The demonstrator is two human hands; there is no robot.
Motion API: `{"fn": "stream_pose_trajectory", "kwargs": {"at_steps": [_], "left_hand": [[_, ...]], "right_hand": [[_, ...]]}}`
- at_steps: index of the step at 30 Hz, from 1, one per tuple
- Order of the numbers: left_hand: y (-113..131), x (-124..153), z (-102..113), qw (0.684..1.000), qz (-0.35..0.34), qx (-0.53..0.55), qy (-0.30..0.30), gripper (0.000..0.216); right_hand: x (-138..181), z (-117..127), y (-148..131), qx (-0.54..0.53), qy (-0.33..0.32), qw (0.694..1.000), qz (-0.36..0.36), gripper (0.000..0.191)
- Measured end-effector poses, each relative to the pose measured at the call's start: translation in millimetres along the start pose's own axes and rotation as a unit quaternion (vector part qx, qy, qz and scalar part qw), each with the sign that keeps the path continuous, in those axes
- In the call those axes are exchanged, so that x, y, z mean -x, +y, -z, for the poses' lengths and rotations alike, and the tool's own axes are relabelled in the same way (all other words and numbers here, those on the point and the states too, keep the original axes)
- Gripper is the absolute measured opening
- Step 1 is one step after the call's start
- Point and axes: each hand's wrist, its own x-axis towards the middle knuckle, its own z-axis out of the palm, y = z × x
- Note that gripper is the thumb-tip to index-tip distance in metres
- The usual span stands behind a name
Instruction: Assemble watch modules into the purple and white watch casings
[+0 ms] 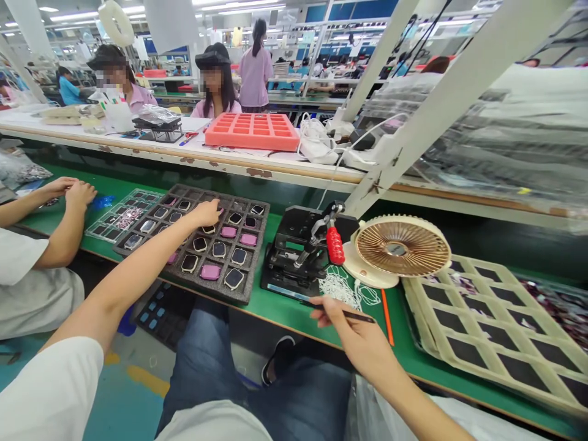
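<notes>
My left hand (206, 213) reaches across the dark foam tray (184, 286) into a back-row compartment, fingers bent together by a pinkish piece. What they grip, if anything, is hidden. Square watch cases (219, 249) fill many compartments, some with dark faces, others covered by pink pieces (210, 271). Over the bench's front edge, my right hand (346, 321) is closed around slim dark tweezers (361, 316), their tip pointing left at the press base. Just beyond stands the black clamp press (294, 245) with its red handle (335, 246) upright.
Right of the press are a desk fan (399, 248), white cord (340, 286), an orange stick (387, 317) and a cream tray (493, 324). A clear tray (103, 229) lies left, near a co-worker's hands (76, 191). A slanted white post (441, 116) rises behind the fan.
</notes>
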Motion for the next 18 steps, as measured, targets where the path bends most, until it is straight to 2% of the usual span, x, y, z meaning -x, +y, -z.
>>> {"fn": "stream_pose_trajectory", "kwargs": {"at_steps": [4, 8, 11, 13, 16, 18], "left_hand": [[-12.7, 4.7, -2.2, 0.992, -0.028, 0.124, 0.002, 0.04], [-14.5, 9.0, -7.8, 0.959, -0.024, 0.279, 0.036, 0.036], [-13.3, 19.8, 3.4, 0.908, -0.025, 0.415, 0.054, 0.038], [-9.2, 37.2, 15.4, 0.863, -0.039, 0.502, 0.041, 0.04], [8.5, 82.5, 23.0, 0.803, -0.067, 0.593, -0.007, 0.043], [29.0, 122.7, 13.6, 0.768, -0.071, 0.635, -0.045, 0.045]], "right_hand": [[-9.3, -4.0, 29.0, 0.114, -0.035, 0.992, 0.041, 0.046], [-13.6, -8.9, 44.7, 0.182, -0.069, 0.972, 0.13, 0.039], [-8.3, -6.1, 31.2, 0.171, -0.06, 0.967, 0.181, 0.032], [-0.9, -3.0, 13.0, 0.143, -0.044, 0.966, 0.21, 0.026], [10.6, -2.2, -17.2, 0.097, -0.005, 0.96, 0.261, 0.02], [15.3, -6.4, -34.6, 0.069, 0.02, 0.952, 0.298, 0.025]]}}
